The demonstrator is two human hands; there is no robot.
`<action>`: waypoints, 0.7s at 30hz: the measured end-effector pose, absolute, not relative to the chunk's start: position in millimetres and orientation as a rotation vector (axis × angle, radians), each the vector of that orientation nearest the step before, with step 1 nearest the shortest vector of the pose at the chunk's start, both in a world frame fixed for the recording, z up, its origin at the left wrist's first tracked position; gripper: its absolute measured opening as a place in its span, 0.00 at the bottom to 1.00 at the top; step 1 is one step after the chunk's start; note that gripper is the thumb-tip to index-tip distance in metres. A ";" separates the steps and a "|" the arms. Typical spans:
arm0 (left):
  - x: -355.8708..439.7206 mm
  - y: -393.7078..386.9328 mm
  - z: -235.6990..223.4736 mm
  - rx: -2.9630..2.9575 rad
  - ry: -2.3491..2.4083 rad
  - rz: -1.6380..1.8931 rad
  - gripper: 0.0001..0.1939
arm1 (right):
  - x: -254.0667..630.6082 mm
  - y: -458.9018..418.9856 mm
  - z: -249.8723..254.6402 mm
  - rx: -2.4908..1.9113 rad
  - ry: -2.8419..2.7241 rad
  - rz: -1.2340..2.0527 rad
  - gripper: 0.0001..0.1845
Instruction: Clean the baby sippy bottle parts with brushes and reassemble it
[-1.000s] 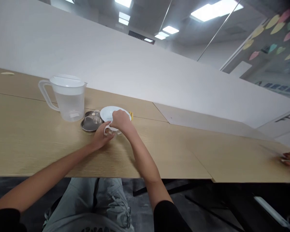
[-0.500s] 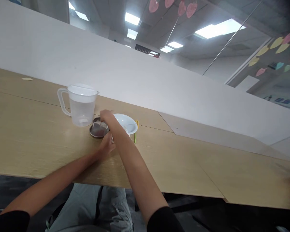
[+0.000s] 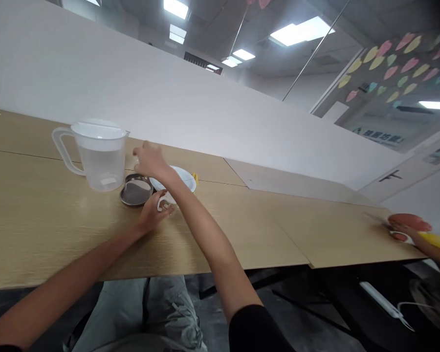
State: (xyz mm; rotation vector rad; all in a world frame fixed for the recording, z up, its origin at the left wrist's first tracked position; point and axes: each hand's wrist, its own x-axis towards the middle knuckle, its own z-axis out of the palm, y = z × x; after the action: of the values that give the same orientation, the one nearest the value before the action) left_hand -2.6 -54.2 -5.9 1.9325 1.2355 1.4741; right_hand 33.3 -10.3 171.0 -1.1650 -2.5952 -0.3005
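Note:
My left hand (image 3: 152,213) is closed on a small white item with a looped handle (image 3: 162,201), low over the table in front of the white plate (image 3: 183,175). My right forearm hides part of this item, and I cannot tell its kind. My right hand (image 3: 150,159) is raised above the far side of a round, shallow metal dish (image 3: 136,190). Its fingers are curled and smeared by motion; whether they hold anything is unclear. A clear plastic pitcher (image 3: 103,164) with a white lid stands left of the dish.
The wooden table (image 3: 234,225) runs along a white partition (image 3: 205,117). Something yellow (image 3: 195,179) shows at the plate's right edge. Far right, another person's hand (image 3: 407,230) is near a red round thing (image 3: 412,221). A power strip (image 3: 379,298) lies lower right.
My right hand has lifted out of the metal dish, up and away toward the partition. The view has swung right, bringing the other person's hand into sight.

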 end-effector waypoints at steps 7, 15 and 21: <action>-3.4 -58.0 -0.6 1.946 1.211 1.494 0.29 | 135.5 -46.7 159.4 -1.160 -2.198 -0.107 0.23; -3.4 -60.5 0.8 1.965 1.218 1.460 0.28 | 160.6 -36.7 120.5 -1.124 -1.986 0.122 0.21; -3.4 -58.2 -0.8 1.966 1.240 1.466 0.30 | 159.8 -39.2 110.4 -1.076 -2.086 0.151 0.19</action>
State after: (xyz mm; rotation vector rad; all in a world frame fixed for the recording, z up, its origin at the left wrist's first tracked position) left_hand -3.4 -58.2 -0.8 1.9663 1.2402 1.4658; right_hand 159.8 -39.2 110.4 -1.0756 -2.0860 0.1515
